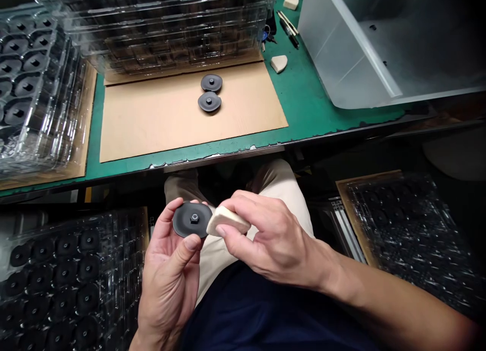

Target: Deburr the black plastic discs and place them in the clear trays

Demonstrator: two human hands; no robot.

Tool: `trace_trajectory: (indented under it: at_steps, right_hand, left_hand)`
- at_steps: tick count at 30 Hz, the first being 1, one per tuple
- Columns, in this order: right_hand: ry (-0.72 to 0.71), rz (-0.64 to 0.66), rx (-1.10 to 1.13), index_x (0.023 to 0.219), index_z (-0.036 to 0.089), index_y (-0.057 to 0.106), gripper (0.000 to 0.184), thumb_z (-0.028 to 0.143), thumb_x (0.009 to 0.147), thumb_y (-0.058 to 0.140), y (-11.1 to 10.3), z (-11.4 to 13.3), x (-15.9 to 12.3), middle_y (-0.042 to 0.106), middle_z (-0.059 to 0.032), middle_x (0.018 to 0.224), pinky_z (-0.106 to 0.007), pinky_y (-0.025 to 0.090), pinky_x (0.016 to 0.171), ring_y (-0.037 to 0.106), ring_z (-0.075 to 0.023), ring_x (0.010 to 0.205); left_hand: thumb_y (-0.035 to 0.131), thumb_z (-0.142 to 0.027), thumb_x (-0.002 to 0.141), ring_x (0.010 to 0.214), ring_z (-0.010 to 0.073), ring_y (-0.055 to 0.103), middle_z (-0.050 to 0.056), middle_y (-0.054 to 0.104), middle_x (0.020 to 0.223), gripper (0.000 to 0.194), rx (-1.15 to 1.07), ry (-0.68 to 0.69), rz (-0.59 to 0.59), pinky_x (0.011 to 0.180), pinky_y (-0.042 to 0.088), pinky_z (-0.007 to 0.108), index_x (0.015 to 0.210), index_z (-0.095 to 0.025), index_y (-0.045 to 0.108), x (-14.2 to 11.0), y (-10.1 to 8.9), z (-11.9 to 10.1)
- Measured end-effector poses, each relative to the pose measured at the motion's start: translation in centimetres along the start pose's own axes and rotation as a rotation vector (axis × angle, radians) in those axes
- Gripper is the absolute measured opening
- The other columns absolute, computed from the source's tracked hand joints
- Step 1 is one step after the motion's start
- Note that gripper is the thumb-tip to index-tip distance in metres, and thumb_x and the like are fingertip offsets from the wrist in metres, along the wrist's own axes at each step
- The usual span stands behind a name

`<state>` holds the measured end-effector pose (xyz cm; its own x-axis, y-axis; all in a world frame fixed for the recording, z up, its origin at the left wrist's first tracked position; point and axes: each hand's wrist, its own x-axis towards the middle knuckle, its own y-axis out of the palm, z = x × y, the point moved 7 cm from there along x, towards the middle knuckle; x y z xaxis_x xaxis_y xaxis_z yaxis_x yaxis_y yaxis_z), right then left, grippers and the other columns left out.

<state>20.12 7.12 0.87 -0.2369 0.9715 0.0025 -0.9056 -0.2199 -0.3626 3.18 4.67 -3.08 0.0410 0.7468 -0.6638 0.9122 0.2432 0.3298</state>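
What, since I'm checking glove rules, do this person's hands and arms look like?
The left hand and right hand are bare: no gloves or rings show. The right forearm has no sleeve or watch in view; the left arm is cut off near the wrist. The top worn is navy.

Green counter is pretty chipped along the front edge. Two cardboard sheets are laid right on it, and a cloudy bin, two cream blocks, keys and a pen are parked to the right.
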Motion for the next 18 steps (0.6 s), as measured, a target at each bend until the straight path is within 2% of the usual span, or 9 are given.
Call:
trace_trajectory:
  at_steps: [5,8,13,15,18]
  right_hand:
    - [0.034,-0.014,-0.052,0.084,0.011,0.054,0.013,0.017,0.095,0.058,-0.35,0.1,-0.02,0.048,-0.003,0.08,-0.03,0.034,0.066,0.04,-0.011,0.072]
    - [0.015,0.005,-0.053,0.083,0.011,0.053,0.014,0.016,0.095,0.056,-0.21,0.34,0.02,0.048,-0.0037,0.08,-0.031,0.033,0.065,0.039,-0.0116,0.072]
    - [0.032,-0.017,-0.068,0.083,0.012,0.05,0.015,0.018,0.095,0.056,-0.14,0.44,-0.06,0.047,-0.003,0.081,-0.031,0.033,0.066,0.038,-0.0117,0.072]
    - [0.003,0.0,-0.015,0.083,0.012,0.052,0.013,0.017,0.094,0.057,0.12,0.66,0.02,0.047,-0.0036,0.081,-0.031,0.034,0.067,0.039,-0.0118,0.073]
    - [-0.007,-0.05,-0.073,0.088,0.01,0.056,0.011,0.018,0.096,0.057,-0.07,0.58,0.27,0.049,-0.0045,0.083,-0.031,0.034,0.068,0.041,-0.0125,0.075]
  left_hand:
    - [0.07,-0.011,0.089,0.128,0.0167,0.06,0.009,0.06,0.138,0.051,0.028,0.032,0.034,0.109,0.049,0.027,0.136,-0.029,0.061,-0.05,0.06,0.09]
    - [0.071,-0.011,0.089,0.127,0.0157,0.061,0.008,0.061,0.138,0.051,0.025,0.023,0.049,0.107,0.049,0.024,0.135,-0.03,0.062,0.01,0.3,0.2]
    - [0.071,-0.011,0.088,0.128,0.0177,0.061,0.008,0.062,0.137,0.051,0.018,0.046,0.04,0.107,0.05,0.025,0.134,-0.03,0.064,0.11,0.44,-0.05]
    - [0.07,-0.01,0.089,0.128,0.0175,0.061,0.008,0.061,0.139,0.051,0.003,0.041,0.053,0.107,0.05,0.024,0.136,-0.031,0.063,0.09,0.55,-0.06]
    - [0.069,-0.009,0.089,0.129,0.0167,0.06,0.007,0.061,0.139,0.052,0.002,0.066,0.052,0.11,0.047,0.026,0.136,-0.031,0.062,0.04,0.56,-0.36]
